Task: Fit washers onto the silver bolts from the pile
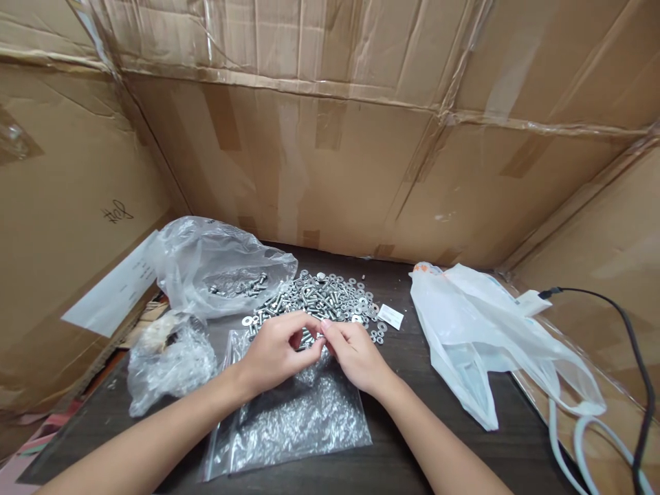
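My left hand (pixel 281 347) and my right hand (pixel 353 349) meet at the fingertips over the near edge of a pile of metal bolts and washers (pixel 314 295). Both are pinched together around something small, mostly hidden by the fingers; I cannot make out what it is. Beneath the hands a clear zip bag (pixel 304 426) lies flat on the dark table. A larger clear plastic bag (pixel 206 258) with bolts inside rests left of the pile.
Crumpled clear wrap (pixel 170 364) sits at the left. A small white label (pixel 390 317) lies right of the pile. A white plastic bag (pixel 479 323), a black cable (pixel 632 337) and white tubing are at the right. Cardboard walls (pixel 309 165) enclose the table.
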Available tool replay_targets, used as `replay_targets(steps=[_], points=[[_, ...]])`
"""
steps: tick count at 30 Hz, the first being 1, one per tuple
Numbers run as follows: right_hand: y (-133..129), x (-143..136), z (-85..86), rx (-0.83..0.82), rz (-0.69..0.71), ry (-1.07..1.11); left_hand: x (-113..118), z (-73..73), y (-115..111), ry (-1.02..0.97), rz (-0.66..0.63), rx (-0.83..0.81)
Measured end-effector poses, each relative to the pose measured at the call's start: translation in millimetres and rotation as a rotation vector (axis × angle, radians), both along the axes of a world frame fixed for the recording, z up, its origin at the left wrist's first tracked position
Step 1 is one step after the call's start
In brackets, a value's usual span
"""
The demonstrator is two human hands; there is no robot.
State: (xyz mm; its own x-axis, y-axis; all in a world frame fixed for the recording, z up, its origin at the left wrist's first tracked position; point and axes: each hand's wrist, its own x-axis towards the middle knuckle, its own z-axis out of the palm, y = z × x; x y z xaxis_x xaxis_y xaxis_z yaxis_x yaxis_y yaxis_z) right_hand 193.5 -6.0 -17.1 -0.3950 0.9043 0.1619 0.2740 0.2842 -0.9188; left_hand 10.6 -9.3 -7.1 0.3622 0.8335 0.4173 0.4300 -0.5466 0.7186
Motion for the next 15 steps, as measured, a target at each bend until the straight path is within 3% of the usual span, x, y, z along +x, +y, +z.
replay_targets(steps=[5, 7, 12, 15], points=[[-1.1, 3.2, 3.8, 0.048, -0.005, 0.01, 1.6, 3.0, 5.1, -0.09, -0.002, -0.293], [0.1, 3.2, 1.9, 0.009, -0.003, 0.026, 1.2, 3.3, 4.7, -0.079, -0.01, -0.272], [1.8, -0.5, -5.1, -0.161, 0.004, 0.06, -0.8, 2.2, 2.2, 0.03, -0.028, -0.01], [-1.2, -0.4, 0.3, -0.061, -0.017, 0.062, -0.6, 3.3, 4.5, -0.014, -0.001, -0.182]])
